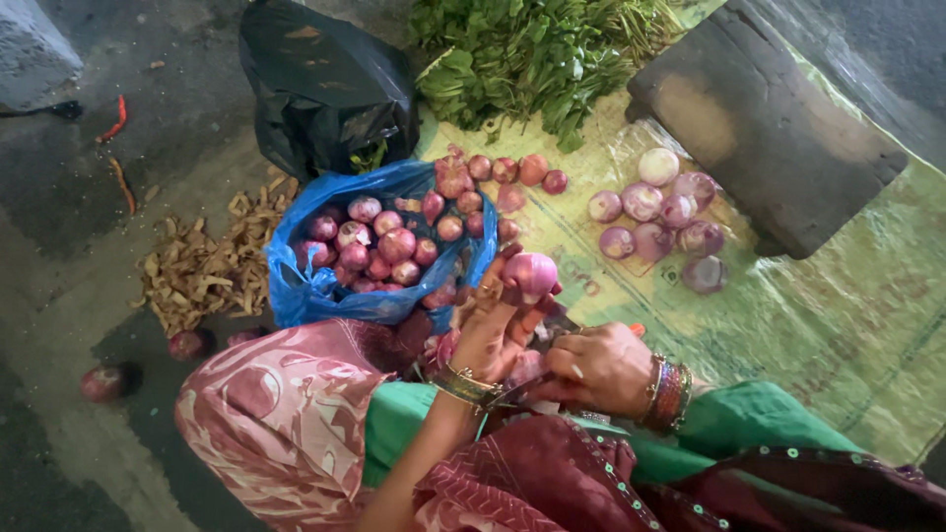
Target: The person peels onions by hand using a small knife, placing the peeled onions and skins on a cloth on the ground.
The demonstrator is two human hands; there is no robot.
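- Left hand [493, 330] grips a half-peeled onion [530, 274], raised just right of the blue bag [296, 286] for peeling.
- Right hand [596, 366], clenched, seemingly round a knife; blade hidden.
- Peeled onions [655, 212] lie apart, further right.

Dim, soft daylight from the upper right, weak shadows, slightly soft focus, mild glare on the blue bag [296, 286]

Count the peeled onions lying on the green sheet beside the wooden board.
8 peeled onions lie in one cluster on the green sheet, left of the dark wooden board: one at top, four across the middle, three below. Others may be hidden underneath.
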